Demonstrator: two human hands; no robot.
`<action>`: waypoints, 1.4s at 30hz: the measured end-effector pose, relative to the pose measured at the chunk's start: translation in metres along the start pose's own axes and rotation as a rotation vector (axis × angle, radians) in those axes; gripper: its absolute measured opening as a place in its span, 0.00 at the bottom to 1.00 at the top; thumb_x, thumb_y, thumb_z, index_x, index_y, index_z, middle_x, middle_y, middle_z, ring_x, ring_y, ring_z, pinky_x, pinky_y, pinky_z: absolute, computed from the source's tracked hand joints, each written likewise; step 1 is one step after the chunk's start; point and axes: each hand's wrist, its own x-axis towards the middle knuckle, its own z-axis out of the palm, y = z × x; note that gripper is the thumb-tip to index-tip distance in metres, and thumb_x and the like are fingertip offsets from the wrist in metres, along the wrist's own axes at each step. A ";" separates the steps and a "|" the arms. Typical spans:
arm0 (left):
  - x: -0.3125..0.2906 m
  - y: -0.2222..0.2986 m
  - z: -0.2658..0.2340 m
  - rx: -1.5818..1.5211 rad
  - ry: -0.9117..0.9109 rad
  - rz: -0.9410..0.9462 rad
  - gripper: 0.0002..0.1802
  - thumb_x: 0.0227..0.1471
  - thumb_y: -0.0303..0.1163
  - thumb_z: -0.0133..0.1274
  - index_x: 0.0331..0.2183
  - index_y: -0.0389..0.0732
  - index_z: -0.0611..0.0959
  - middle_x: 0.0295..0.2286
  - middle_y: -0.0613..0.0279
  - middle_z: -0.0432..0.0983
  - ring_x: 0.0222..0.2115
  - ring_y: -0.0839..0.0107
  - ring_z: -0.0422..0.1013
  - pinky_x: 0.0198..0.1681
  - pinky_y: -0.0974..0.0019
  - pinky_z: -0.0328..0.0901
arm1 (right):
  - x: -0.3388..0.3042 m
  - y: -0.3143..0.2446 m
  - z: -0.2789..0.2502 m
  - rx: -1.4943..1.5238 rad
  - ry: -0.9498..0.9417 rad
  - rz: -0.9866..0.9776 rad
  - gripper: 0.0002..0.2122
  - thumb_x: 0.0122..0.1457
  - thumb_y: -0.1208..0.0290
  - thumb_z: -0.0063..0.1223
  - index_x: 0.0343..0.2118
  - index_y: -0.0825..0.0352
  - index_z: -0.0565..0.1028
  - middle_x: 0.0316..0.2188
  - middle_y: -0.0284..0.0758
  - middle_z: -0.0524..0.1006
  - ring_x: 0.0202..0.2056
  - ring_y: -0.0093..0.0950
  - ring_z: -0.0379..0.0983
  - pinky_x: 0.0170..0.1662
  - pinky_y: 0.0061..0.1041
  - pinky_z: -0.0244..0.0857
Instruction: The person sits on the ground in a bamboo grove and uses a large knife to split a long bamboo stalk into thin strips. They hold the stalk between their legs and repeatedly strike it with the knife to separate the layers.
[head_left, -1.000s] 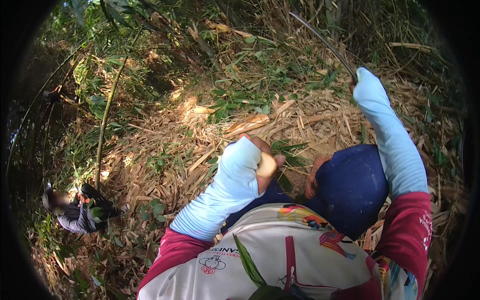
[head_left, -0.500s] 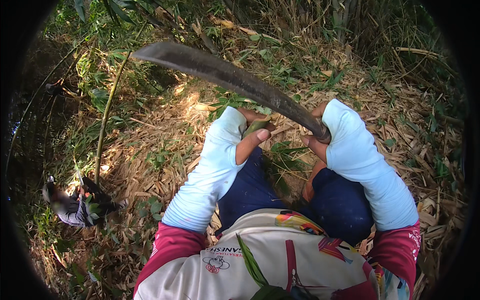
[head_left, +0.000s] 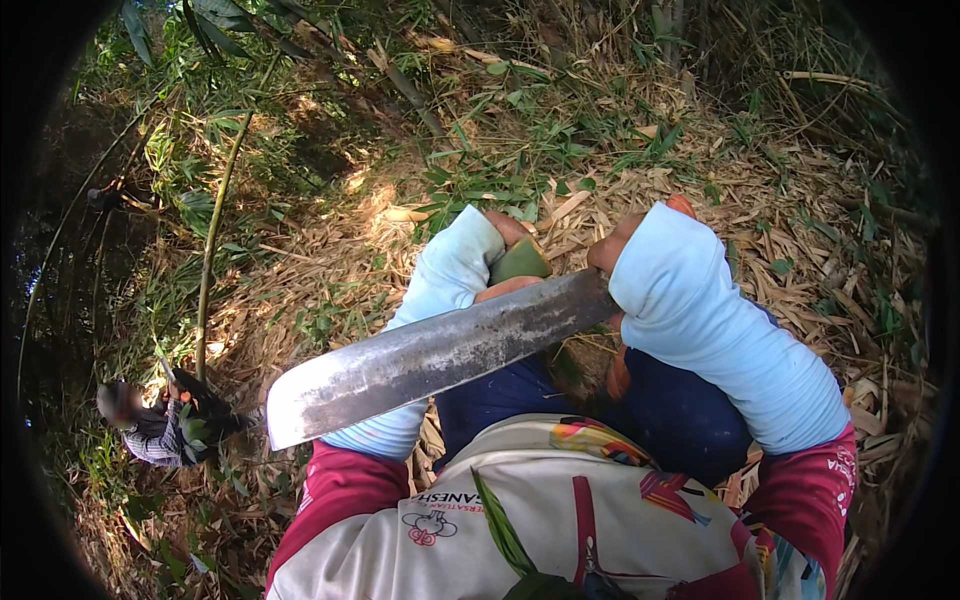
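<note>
My right hand (head_left: 612,246), in a pale blue sleeve that covers the palm, is closed at the base of a machete (head_left: 430,362). Its handle is mostly hidden by hand and sleeve. The broad, worn grey blade lies flat toward the left, passing over my left forearm. Just beyond the blade, my left hand (head_left: 508,229) is closed round a short green piece of plant (head_left: 521,260) with a cut-looking edge, perhaps bamboo. The blade hides part of the left thumb, and I cannot tell whether it touches the green piece.
Dry bamboo leaves (head_left: 290,270) litter the ground, with green shoots among them. A slender stalk (head_left: 213,240) rises at left, near another person (head_left: 165,425) sitting and holding a blade. Dense stems (head_left: 670,40) stand at the far side. My knees (head_left: 680,410) are below my hands.
The machete has swung down toward me, from pointing up and left to lying across my left forearm, its broad face now showing. My right hand has turned; the left keeps the green piece.
</note>
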 end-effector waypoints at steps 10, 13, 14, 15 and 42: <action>0.004 0.017 0.009 -0.062 0.058 -0.090 0.22 0.48 0.38 0.63 0.41 0.35 0.78 0.33 0.65 0.74 0.32 0.78 0.67 0.38 0.75 0.62 | -0.004 0.005 0.008 -0.025 0.050 0.075 0.16 0.34 0.70 0.67 0.31 0.61 0.76 0.25 0.35 0.74 0.31 0.38 0.73 0.36 0.35 0.67; 0.007 0.025 0.012 0.047 0.022 -0.122 0.16 0.48 0.29 0.62 0.40 0.36 0.78 0.31 0.68 0.73 0.31 0.80 0.66 0.37 0.76 0.61 | -0.003 0.006 0.009 -0.039 0.055 0.075 0.16 0.34 0.70 0.67 0.31 0.61 0.76 0.25 0.35 0.74 0.31 0.38 0.73 0.35 0.35 0.67; 0.008 0.023 0.012 0.076 0.011 -0.100 0.15 0.48 0.27 0.61 0.39 0.37 0.78 0.31 0.69 0.73 0.31 0.81 0.66 0.37 0.77 0.62 | -0.003 0.006 0.010 -0.061 0.067 0.065 0.16 0.35 0.70 0.67 0.31 0.61 0.76 0.25 0.35 0.74 0.31 0.38 0.73 0.35 0.35 0.67; 0.008 0.022 0.013 0.105 0.001 -0.077 0.14 0.48 0.25 0.60 0.39 0.38 0.78 0.30 0.69 0.73 0.31 0.81 0.66 0.37 0.77 0.62 | -0.003 0.006 0.011 -0.082 0.079 0.056 0.16 0.35 0.70 0.67 0.31 0.61 0.76 0.25 0.35 0.74 0.31 0.38 0.73 0.35 0.35 0.67; 0.002 -0.017 0.025 -0.638 0.082 -0.358 0.06 0.54 0.29 0.54 0.34 0.39 0.75 0.28 0.62 0.75 0.28 0.74 0.72 0.29 0.68 0.65 | 0.010 0.008 0.010 -0.172 -0.079 0.192 0.08 0.49 0.69 0.53 0.33 0.59 0.77 0.24 0.37 0.77 0.31 0.41 0.76 0.37 0.44 0.66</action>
